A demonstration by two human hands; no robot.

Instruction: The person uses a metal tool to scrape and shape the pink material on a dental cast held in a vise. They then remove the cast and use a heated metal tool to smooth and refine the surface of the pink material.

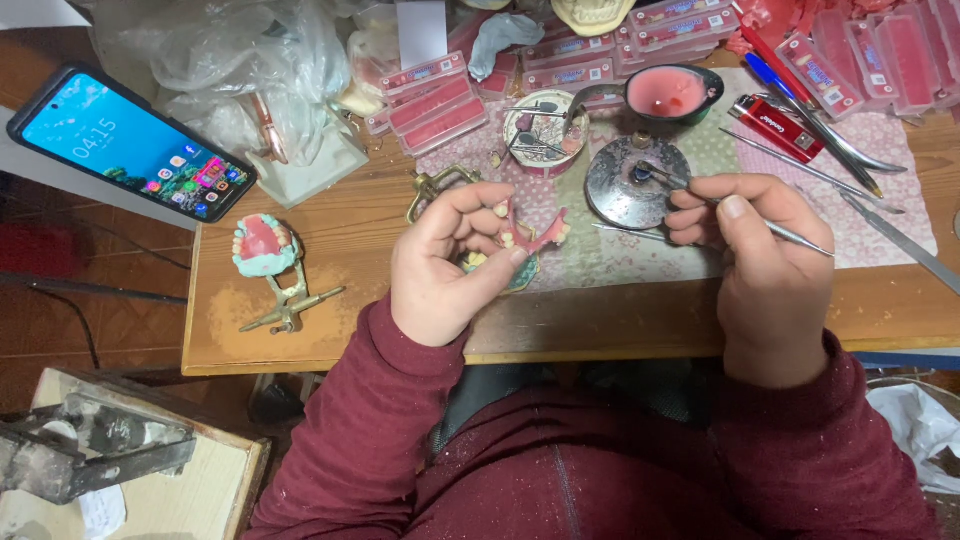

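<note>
- Overhead, head view: the left hand [445, 265] pinched a pink wax denture rim with teeth [530, 232] between thumb and fingertips, holding it just above the near edge of the wooden table [340, 235].
- The right hand [760, 250] was closed in a pen-like grip on a slim metal instrument [795, 236], whose tip reached into a small burner on a round metal dish [625, 185].
- Step, as judged: heating the instrument tip while the wax set-up waited in the other hand. The next move would seem to call for a short, steady carry of the tip to the wax beside a tooth.
- Containers: a dark bowl [668, 92] held pink material; a round tin [545, 128] held small metal tools; flat clear boxes [435, 98] showed pink contents.
- Apart, at left: a second denture model on a brass articulator [272, 268] and a phone [130, 142].
</note>
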